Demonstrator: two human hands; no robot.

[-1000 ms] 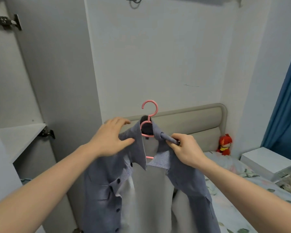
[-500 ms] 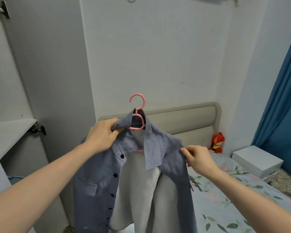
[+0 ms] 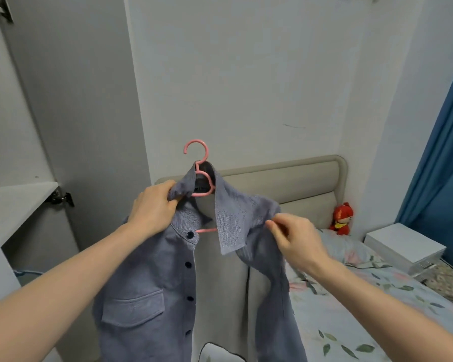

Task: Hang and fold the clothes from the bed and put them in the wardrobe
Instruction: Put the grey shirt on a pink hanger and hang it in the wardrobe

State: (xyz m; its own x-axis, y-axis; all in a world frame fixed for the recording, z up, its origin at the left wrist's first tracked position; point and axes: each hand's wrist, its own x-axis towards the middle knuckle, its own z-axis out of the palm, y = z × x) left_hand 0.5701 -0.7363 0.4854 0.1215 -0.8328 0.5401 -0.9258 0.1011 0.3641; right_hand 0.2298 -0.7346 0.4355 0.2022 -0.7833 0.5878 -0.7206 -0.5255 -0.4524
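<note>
Head view, left hand: you clamped the shirt collar by the hanger.
Right hand: you pinched its shoulder.

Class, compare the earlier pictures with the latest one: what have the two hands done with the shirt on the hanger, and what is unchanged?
The right hand let go of the collar and slid out to pinch the shirt at its shoulder. The left hand, first open over the collar, closed on it. The shirt stayed on the pink hanger, held up beside the bed.
</note>
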